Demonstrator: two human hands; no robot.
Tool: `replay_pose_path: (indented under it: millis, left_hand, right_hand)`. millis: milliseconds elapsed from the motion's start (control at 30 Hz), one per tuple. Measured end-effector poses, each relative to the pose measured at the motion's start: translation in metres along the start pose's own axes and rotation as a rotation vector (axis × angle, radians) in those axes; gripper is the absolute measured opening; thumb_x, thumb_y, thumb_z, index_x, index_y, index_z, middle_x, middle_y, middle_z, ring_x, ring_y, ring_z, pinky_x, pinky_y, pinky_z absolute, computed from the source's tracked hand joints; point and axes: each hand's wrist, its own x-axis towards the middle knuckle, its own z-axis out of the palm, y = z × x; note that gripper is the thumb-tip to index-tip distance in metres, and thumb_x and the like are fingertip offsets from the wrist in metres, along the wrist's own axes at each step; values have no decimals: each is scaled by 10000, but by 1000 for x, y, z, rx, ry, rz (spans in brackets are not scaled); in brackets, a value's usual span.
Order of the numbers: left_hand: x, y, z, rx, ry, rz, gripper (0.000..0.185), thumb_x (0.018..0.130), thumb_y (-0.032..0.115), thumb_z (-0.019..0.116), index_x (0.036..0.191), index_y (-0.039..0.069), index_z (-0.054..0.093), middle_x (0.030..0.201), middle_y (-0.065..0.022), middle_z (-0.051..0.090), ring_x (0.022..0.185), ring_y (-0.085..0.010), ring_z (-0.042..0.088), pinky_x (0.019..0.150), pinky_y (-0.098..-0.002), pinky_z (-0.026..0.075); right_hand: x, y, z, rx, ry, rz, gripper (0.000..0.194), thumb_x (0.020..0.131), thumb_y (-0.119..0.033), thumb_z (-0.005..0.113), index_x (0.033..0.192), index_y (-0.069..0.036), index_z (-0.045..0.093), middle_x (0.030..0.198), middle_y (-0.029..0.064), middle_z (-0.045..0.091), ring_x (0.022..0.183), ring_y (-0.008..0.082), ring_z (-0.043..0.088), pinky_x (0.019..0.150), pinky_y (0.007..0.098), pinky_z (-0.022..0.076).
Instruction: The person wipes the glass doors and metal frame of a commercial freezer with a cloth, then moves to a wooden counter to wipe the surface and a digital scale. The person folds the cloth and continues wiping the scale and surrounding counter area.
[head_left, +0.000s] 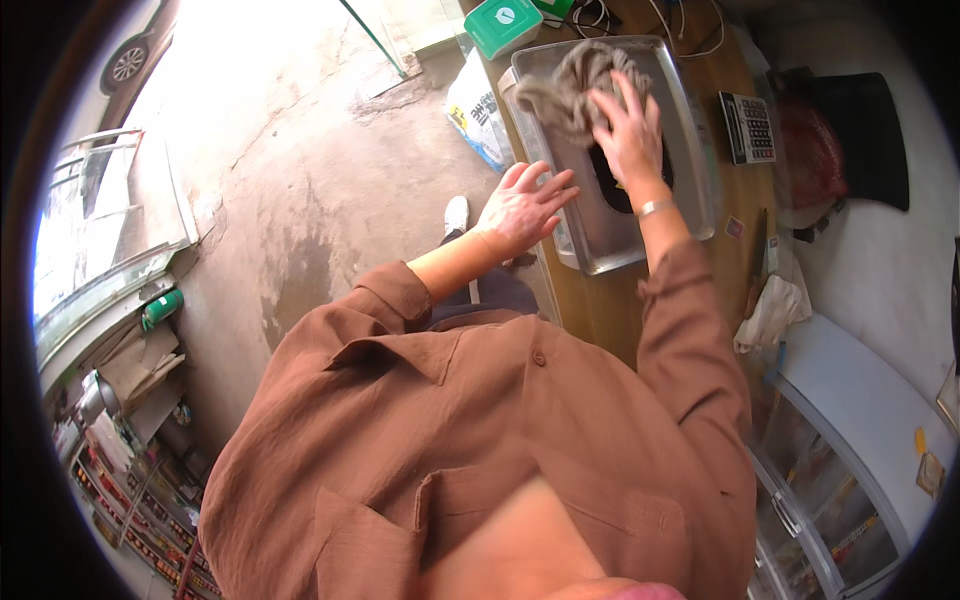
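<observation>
A crumpled grey-brown cloth (585, 84) lies against the far part of a shallow metal tray (619, 244). My right hand (634, 135) presses on this cloth with spread fingers; a bracelet circles the wrist. The tray has a dark oval opening or patch, partly hidden under my right hand. It rests over a clear plastic container (564, 244) on a wooden counter (600, 307). My left hand (525, 202) hovers by the tray's left edge, its fingers apart and holding nothing.
On the counter are a green box (502, 26), white cables (592, 15) and a calculator (748, 127). A white cloth (772, 311) lies near the right edge. A plastic bag (480, 112) stands left of the counter. Lower right is a glass-topped freezer (817, 465).
</observation>
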Motion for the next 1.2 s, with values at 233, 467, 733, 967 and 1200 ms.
replay_pose_path:
  millis: [233,467,733,967,1200]
  left_hand:
    - [10,-14,0,15,-35,159,446,764,118,605,1209,107,631,1308,-63,554,1356,-268,369,1194,-451,203]
    - [15,-27,8,-235,-10,195,425,730,71,606,1154,66,646,1265,-131,554,1306,-292,429,1167,-452,268]
    - [18,-38,16,-320,26,275,449,694,66,620,1143,75,645,1273,-140,534,1293,-311,439,1143,-473,314]
    - [27,-52,13,-459,-24,353,457,669,19,613,1125,46,611,1454,-190,415,1378,-357,352,1126,-516,312]
    - [30,-60,17,-536,51,434,429,670,31,606,1098,60,587,1338,-174,506,1333,-339,389,1152,-459,270]
  right_hand:
    - [-128,-7,-68,-40,-311,190,490,730,-96,685,1209,-190,636,1497,14,363,1288,418,361,1122,492,309]
    - [-88,5,-35,-129,-158,199,520,772,-98,670,1262,-226,551,1519,-8,314,1325,443,312,1119,502,303]
    - [74,47,7,-400,183,388,433,850,-247,593,1280,-265,557,1500,2,360,1246,433,397,1090,501,313]
    - [96,-15,9,-399,-5,494,352,821,-225,600,1169,-255,643,1461,18,395,1133,419,457,958,503,419]
    - [69,-107,13,-278,-280,199,431,763,-169,629,1168,-311,670,1343,53,452,1095,375,460,946,475,412]
